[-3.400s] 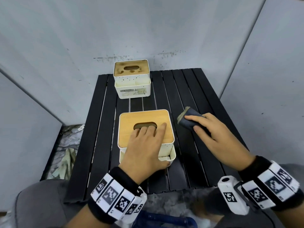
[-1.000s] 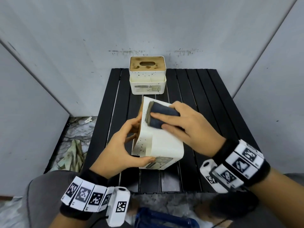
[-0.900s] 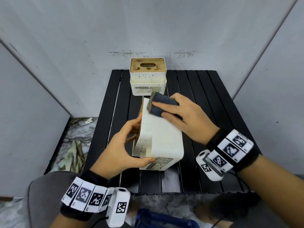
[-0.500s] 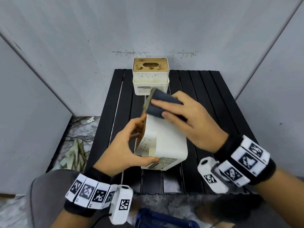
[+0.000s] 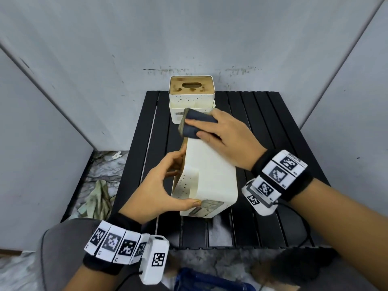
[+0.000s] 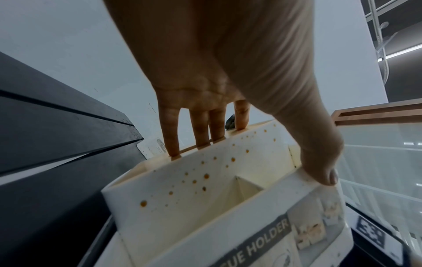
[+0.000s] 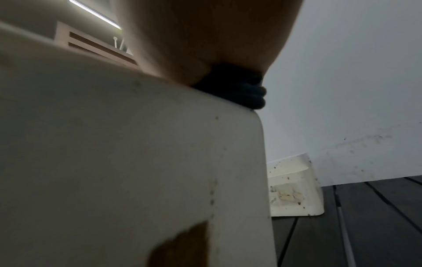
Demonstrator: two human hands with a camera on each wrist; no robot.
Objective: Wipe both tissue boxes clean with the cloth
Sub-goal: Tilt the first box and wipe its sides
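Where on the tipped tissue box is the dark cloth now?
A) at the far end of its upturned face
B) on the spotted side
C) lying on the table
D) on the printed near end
A: the right hand holds the dark cloth against the upturned face of the tipped box, at its far end, while the left hand grips the near end.

Two tissue boxes, a near box (image 5: 212, 171) and a far box (image 5: 192, 101), one cloth (image 5: 194, 122), one table (image 5: 273, 127), two hands, left hand (image 5: 155, 192) and right hand (image 5: 228, 139)
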